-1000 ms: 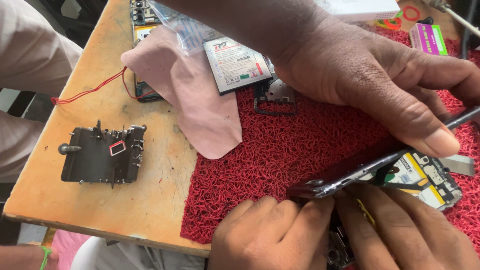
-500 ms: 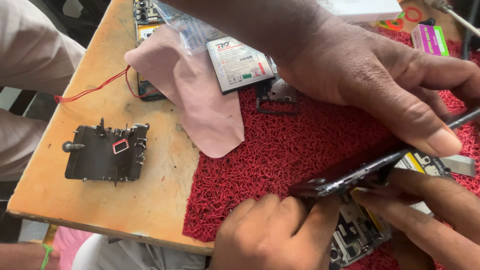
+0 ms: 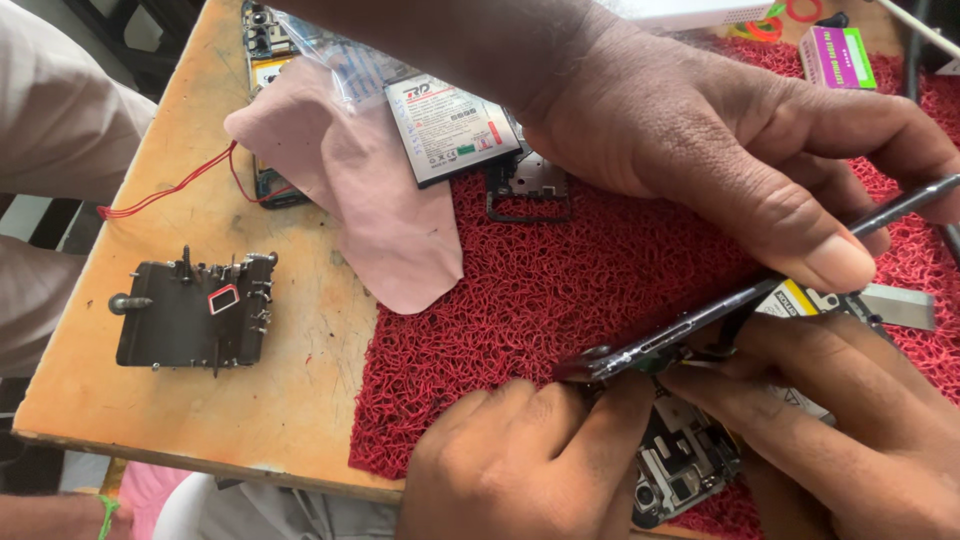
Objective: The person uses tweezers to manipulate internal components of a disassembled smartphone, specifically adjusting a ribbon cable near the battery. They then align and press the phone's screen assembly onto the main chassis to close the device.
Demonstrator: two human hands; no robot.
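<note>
Over the near-right part of the red mat: pinching the near end of the dark phone panel in the left hand, grip closed on its edge; bracing the same panel from below with the right hand, fingers curled under it, grip closed on it too; holding it tilted, one long edge up off the mat.

Judging by the gap, about midway through opening up: panel raised clear of the phone body at the mat's near edge, circuit board laid bare; cannot tell whether a cable joins the two; battery lying out at the mat's far-left corner.

Above the mat's middle, a co-worker's hand, fist closed round a thin metal tool, thumb pressing down on the panel's raised end.

Counting now: three hands at work; one panel; one phone body; one battery; one thin tool; one flat metal blade at the mat's right edge; one small black frame piece on the mat's far side; one pink cloth lapping over the mat's left edge; one black jig left of the mat on the bare tabletop; one red wire beyond it; one purple box at the mat's far-right corner.
</note>
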